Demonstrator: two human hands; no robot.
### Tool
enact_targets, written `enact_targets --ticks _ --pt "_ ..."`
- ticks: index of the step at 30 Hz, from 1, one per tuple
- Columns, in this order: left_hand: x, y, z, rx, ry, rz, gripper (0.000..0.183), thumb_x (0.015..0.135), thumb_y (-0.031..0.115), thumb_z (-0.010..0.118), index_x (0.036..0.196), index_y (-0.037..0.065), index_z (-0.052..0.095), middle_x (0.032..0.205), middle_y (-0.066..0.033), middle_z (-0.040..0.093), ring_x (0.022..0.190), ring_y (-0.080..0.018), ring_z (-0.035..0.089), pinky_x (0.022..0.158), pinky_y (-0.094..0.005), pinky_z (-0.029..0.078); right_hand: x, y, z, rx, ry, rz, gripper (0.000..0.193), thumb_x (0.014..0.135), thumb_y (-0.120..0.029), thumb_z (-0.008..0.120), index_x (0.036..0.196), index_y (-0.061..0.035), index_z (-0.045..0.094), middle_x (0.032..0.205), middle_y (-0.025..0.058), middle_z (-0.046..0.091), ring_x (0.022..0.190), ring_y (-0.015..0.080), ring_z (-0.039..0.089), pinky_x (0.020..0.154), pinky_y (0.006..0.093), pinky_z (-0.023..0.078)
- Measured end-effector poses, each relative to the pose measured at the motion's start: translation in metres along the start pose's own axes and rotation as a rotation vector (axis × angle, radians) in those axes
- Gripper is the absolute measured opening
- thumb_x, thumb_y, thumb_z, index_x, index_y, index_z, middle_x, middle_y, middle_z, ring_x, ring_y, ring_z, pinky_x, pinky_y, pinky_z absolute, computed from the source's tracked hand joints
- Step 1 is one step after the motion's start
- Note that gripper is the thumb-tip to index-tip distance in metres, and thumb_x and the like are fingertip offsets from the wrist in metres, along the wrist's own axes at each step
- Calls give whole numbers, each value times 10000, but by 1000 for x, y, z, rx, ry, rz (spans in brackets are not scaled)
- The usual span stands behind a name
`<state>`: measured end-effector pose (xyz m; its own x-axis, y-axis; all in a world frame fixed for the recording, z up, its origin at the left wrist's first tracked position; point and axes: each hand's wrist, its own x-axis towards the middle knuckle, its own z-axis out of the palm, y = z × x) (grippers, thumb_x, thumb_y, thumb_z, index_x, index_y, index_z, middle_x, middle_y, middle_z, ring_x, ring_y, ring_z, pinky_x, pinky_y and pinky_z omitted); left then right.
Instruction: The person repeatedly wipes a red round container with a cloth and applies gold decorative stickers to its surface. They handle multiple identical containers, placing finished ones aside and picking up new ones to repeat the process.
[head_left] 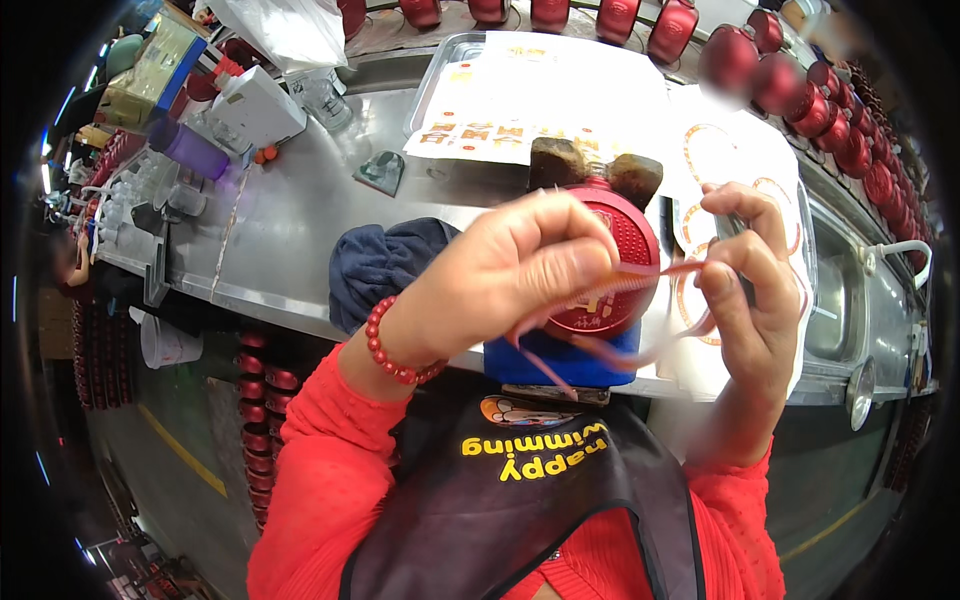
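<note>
My left hand (530, 262), with a red bead bracelet (374, 345) at its wrist, pinches a thin pinkish-red strip (655, 270) between thumb and forefinger. The strip's other part is pinched by my right hand (748, 285), and its loose ends curl down below both hands, blurred. Just beneath them lies a round, flat red bottle (625, 225) with a dotted face and gold markings, partly covered by my left hand. Its neck end sits between two dark worn blocks (635, 178). A blue pad (600, 372) supports the bottle's near side.
A dark blue cloth (380, 265) lies left of the bottle on the steel bench (300, 235). Behind stands a tray (425, 105) with white decal sheets (560, 95); sheets with ring-shaped strips (705, 150) lie to the right. Red bottles (675, 30) line the back. A sink (835, 310) is at far right.
</note>
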<state>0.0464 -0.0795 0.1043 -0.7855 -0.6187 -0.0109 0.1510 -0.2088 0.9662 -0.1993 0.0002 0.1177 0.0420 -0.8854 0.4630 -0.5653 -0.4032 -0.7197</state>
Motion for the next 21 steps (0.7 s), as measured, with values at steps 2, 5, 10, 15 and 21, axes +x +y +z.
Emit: enact_targets --ticks 2,5,10,15,21 --pt "-10 3 7 -50 -80 -126 206 1029 199 654 1088 2 654 851 -13 616 553 -38 462 524 -196 362 -6 -7 -5 1 11 -27 230 923 -188 722 818 -6 627 1188 192 611 1090 264 581 910 376 452" --pt "-18 3 7 21 -194 -69 175 1044 162 633 962 7 627 817 -14 597 624 -68 595 531 -216 466 -12 -12 -8 8 -1 -46 184 902 -146 709 813 -8 625 1187 202 613 1128 296 580 963 413 443" --pt "-8 -10 -10 270 156 36 215 1014 161 647 888 -13 635 815 -36 607 649 -81 559 589 -256 474 -6 6 8 -40 -100 90 178 967 -104 658 847 25 630 1141 195 599 1077 295 592 902 384 467" --pt "25 -38 -25 742 473 245 233 955 181 687 833 -14 649 796 -160 559 783 -271 556 740 -394 466 0 49 40 -221 3 45 185 978 -102 650 856 34 621 1134 204 593 1041 347 593 900 421 479" --pt "46 -57 -25 900 637 340 220 871 188 748 778 46 607 825 -172 583 822 -350 594 744 -451 478 4 66 48 -258 69 72 94 914 -29 680 856 25 629 1155 221 592 1079 368 581 915 422 482"
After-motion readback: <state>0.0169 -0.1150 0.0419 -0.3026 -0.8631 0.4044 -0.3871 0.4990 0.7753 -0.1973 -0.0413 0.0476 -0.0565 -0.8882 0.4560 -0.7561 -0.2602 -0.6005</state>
